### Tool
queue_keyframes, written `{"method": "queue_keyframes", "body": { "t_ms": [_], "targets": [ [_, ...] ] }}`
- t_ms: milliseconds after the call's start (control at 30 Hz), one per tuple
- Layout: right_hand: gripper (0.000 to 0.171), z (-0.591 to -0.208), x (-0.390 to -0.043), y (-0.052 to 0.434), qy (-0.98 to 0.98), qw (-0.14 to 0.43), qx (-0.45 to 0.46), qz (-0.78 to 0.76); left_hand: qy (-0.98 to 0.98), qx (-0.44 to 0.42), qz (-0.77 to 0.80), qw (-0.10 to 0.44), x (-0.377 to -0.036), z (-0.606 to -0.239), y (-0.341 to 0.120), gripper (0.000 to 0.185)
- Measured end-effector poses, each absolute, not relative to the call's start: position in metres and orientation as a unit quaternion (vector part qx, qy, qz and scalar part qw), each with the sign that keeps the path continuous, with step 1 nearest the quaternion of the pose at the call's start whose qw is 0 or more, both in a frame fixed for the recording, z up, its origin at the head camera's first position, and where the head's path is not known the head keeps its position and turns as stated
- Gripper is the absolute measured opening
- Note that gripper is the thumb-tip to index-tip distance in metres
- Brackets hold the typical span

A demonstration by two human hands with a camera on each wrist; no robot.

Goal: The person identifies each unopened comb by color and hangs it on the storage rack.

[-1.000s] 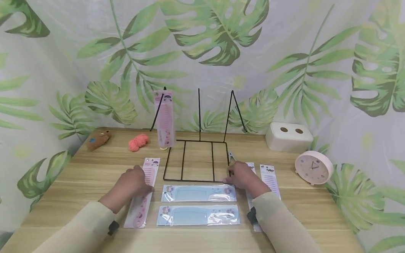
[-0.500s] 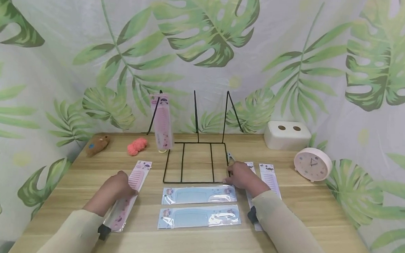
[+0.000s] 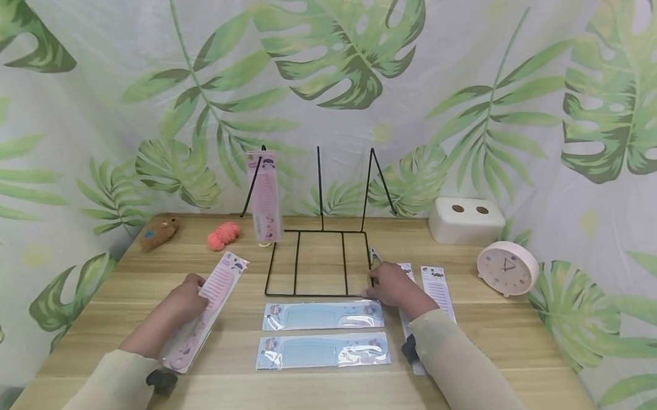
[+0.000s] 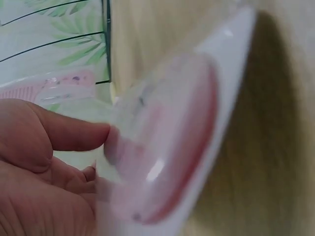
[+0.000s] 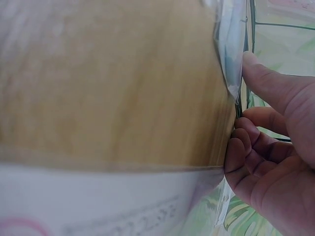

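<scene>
In the head view my left hand [image 3: 185, 301] grips a pink comb in clear packaging [image 3: 217, 286], its far end tilted up off the table. The left wrist view shows the thumb on the edge of this pack, whose near end is blurred. My right hand [image 3: 395, 285] is at the right front corner of a black wire rack [image 3: 323, 231], fingers curled at the base wire. Another packaged pink comb [image 3: 265, 197] hangs on the rack's left prong. Two packaged blue combs [image 3: 322, 316] lie flat before the rack.
Two packaged purple combs [image 3: 438, 290] lie at the right, one partly under the right arm. A pink clock [image 3: 507, 268] and white box [image 3: 466, 221] stand back right. Coral yarn [image 3: 223, 235] and a brown plush [image 3: 160, 232] sit back left on the wooden table [image 3: 352, 398].
My left hand has drawn the pink comb pack leftward, and its far end has come up off the table. The right hand has stayed at the rack's corner.
</scene>
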State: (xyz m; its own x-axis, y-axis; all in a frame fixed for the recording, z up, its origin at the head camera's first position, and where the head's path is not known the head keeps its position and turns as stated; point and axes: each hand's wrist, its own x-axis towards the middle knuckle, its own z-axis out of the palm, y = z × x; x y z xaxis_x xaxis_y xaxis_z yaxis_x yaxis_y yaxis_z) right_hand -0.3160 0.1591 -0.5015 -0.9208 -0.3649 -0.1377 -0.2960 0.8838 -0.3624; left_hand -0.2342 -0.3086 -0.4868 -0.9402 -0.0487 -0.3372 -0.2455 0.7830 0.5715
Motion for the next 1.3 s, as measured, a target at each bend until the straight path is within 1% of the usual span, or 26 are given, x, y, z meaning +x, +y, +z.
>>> {"method": "queue_keyframes", "body": {
  "t_ms": [167, 400, 600, 767, 833, 1067, 1167, 1300],
  "targets": [
    [0.059, -0.502, -0.316, 0.159, 0.967, 0.102, -0.166, -0.166, 0.92, -0.072, 0.354, 0.151, -0.224, -0.476, -0.314, 0.051],
    [0.06, -0.502, -0.315, 0.158, 0.966, 0.106, -0.158, -0.173, 0.901, -0.063, 0.411, 0.128, -0.213, -0.463, -0.32, 0.056],
    [0.059, -0.501, -0.316, 0.158, 0.967, 0.106, -0.157, -0.172, 0.876, -0.039, 0.468, 0.104, -0.206, -0.451, -0.322, 0.05],
    [0.06, -0.501, -0.315, 0.158, 0.966, 0.105, -0.16, -0.173, 0.858, -0.011, 0.504, 0.096, -0.203, -0.443, -0.319, 0.045],
    [0.061, -0.502, -0.315, 0.158, 0.966, 0.108, -0.158, -0.175, 0.857, 0.0, 0.509, 0.078, -0.202, -0.441, -0.316, 0.044],
    [0.058, -0.501, -0.315, 0.158, 0.967, 0.1, -0.166, -0.165, 0.842, 0.037, 0.538, -0.022, -0.202, -0.436, -0.302, 0.038],
    [0.058, -0.501, -0.315, 0.158, 0.967, 0.1, -0.165, -0.166, 0.824, 0.068, 0.562, -0.04, -0.202, -0.437, -0.297, 0.036],
    [0.059, -0.502, -0.315, 0.158, 0.967, 0.104, -0.161, -0.17, 0.804, 0.114, 0.583, -0.038, -0.201, -0.438, -0.288, 0.033]
  ]
}}
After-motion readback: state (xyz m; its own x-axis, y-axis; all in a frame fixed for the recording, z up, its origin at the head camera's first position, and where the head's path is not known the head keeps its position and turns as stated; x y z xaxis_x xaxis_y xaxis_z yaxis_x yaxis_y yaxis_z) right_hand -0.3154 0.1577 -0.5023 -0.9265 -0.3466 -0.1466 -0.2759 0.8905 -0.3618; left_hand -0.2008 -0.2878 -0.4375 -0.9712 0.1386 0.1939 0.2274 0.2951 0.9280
